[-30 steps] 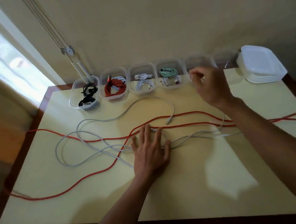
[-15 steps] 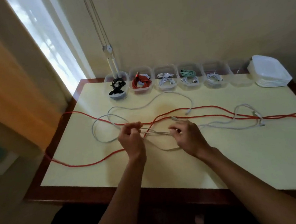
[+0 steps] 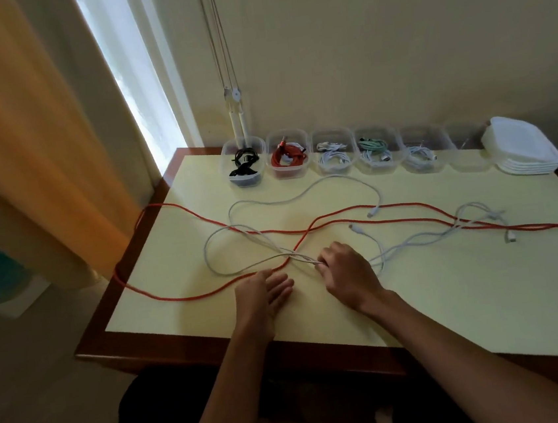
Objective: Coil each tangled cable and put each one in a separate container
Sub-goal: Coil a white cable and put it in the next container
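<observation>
My right hand (image 3: 348,276) pinching the white cable (image 3: 260,239) strands on the table (image 3: 452,296), my left hand (image 3: 262,294) flat with fingers spread beside the red cable (image 3: 190,296)

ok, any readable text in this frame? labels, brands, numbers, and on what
None.
Clear containers: no labels or markings visible.
Stack of white lids: plain, no print visible.
Cable plugs, e.g. the white one: too small to show any marking.

Long red cable (image 3: 409,221) sprawls uncoiled across frame middle, tangled with white cables (image 3: 249,238). Six clear containers (image 3: 287,158) line upper centre: five hold coiled cables, rightmost (image 3: 467,153) looks empty.
</observation>
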A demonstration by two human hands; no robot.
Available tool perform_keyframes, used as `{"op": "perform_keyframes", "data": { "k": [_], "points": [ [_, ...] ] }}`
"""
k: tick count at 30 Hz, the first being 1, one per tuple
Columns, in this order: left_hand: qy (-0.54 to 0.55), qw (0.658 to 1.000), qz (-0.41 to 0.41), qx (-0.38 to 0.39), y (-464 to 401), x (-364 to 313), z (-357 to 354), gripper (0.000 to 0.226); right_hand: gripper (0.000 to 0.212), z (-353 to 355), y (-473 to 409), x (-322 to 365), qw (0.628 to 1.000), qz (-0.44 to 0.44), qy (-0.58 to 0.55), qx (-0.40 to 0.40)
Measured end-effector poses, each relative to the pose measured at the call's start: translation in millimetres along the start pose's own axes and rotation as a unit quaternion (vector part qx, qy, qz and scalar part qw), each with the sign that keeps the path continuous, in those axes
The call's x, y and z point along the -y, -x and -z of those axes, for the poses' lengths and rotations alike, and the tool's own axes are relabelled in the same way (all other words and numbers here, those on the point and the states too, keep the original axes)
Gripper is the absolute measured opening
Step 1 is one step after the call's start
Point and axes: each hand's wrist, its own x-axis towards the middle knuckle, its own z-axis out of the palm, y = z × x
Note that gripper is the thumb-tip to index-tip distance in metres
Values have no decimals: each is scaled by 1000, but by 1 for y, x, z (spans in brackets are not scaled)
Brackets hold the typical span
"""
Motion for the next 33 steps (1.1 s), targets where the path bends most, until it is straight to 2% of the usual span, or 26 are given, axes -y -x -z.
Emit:
{"op": "perform_keyframes", "data": {
  "k": [4,8,11,15,18,19,20,22,23,25,27,29,33],
  "points": [
    [-6,994,71,79,13,10,-6,33,16,6,47,2,998,25,-45,-36],
    [-14,993,22,114,24,26,-13,21,15,8,95,-1,997,19,-69,-39],
    [-78,988,-28,133,34,38,-15,20,12,8,121,-13,991,-11,-106,-82],
    [-221,967,-103,78,38,50,-10,28,13,6,137,-30,978,-44,-128,-157],
    [-372,903,-215,0,34,51,-4,28,15,7,136,-33,975,-50,-122,-179],
    [-375,897,-232,-12,34,49,-3,28,15,9,135,-31,973,-50,-121,-188],
    [-337,912,-231,-6,35,46,-2,26,15,11,133,-30,972,-45,-117,-200],
    [-172,967,-185,32,40,38,-4,18,13,15,130,-25,970,-22,-104,-217],
    [-84,983,-153,57,43,30,-5,13,13,16,130,-23,971,-14,-101,-216],
    [57,989,-100,91,47,12,-5,8,16,18,133,-25,974,-14,-95,-205],
    [182,975,-55,111,47,-8,-2,11,20,21,138,-32,976,-25,-82,-201],
    [239,962,-36,129,47,-25,2,17,21,26,145,-40,973,-22,-48,-222],
    [192,967,-26,166,47,-33,3,25,26,42,163,-45,951,69,39,-300]
  ]
}}
